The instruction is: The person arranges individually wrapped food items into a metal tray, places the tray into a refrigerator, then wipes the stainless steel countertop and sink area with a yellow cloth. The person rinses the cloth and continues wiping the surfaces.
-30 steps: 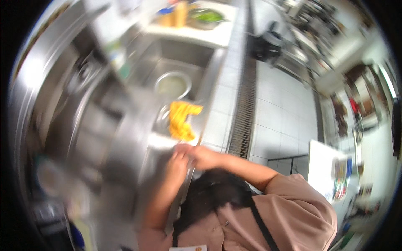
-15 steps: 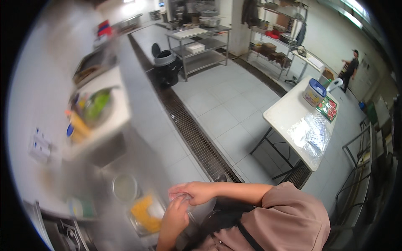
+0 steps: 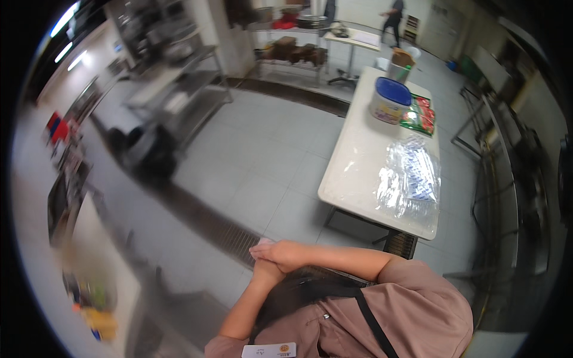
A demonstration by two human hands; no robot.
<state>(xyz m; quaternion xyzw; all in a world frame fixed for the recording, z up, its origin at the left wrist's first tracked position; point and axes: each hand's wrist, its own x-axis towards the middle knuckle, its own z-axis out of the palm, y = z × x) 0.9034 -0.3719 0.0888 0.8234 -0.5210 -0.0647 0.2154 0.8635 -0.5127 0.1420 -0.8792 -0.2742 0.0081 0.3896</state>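
In front of my body both hands are brought together. My right hand [image 3: 287, 255] lies closed over my left hand [image 3: 268, 269], and its fingers hide most of the left ones. A small pale pinkish crumpled thing [image 3: 260, 243] sticks out past the fingertips, held between the two hands. Whether it is cloth or paper is too blurred to tell. Nearest to the hands on the right is a white table [image 3: 352, 179], apart from them. On it lie a clear plastic sheet [image 3: 388, 194] with blue print, a tub with a blue lid [image 3: 392, 98] and green-and-red packets [image 3: 421, 113].
A floor drain grate [image 3: 230, 232] runs past my hands. At the left edge a blurred counter [image 3: 110, 277] holds yellow and green items. A black bin [image 3: 149, 149] and a steel table [image 3: 179, 77] stand farther back. A person [image 3: 394, 21] is at the far wall.
My view has swung right, so the white table sits nearer the middle and the tray of yellow food has left the picture. My hands remain together, the right now covering more of the left.
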